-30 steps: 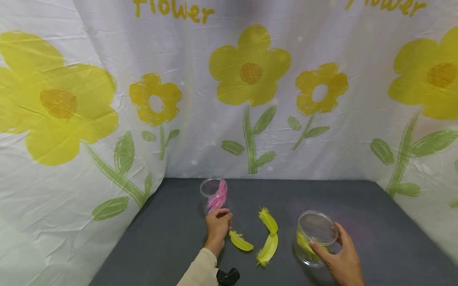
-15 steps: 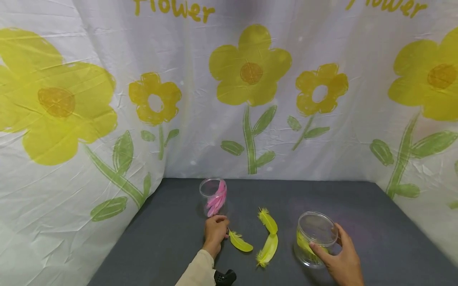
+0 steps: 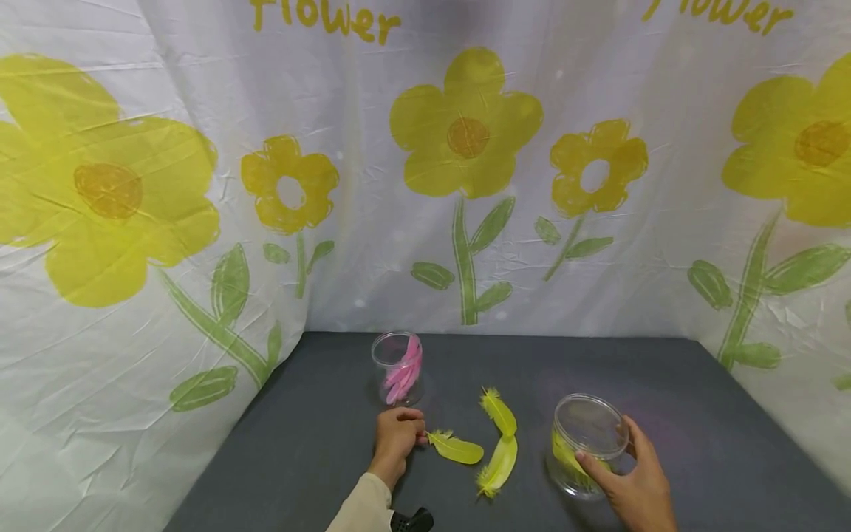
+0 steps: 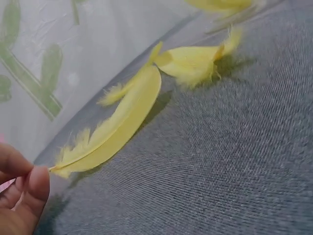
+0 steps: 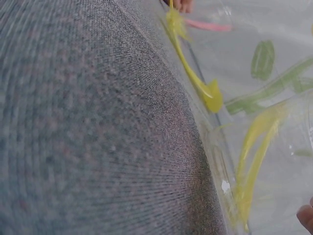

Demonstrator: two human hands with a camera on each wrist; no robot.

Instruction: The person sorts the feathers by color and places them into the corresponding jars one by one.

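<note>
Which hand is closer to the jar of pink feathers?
Left: the left hand is just in front of that jar; the right hand grips the yellow-feather jar, farther right.

On the far flower-print curtain [image 3: 352,288], the handwritten word "flower" [image 3: 326,21] is lettered in yellow-orange on the left; it is repeated as a second "flower" [image 3: 721,10] on the right, its upper part cut off.

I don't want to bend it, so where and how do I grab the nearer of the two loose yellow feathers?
Probably pinch the nearer feather at its quill end, from the near side: that downy end points toward you, while the other tip meets the farther feather.
</note>
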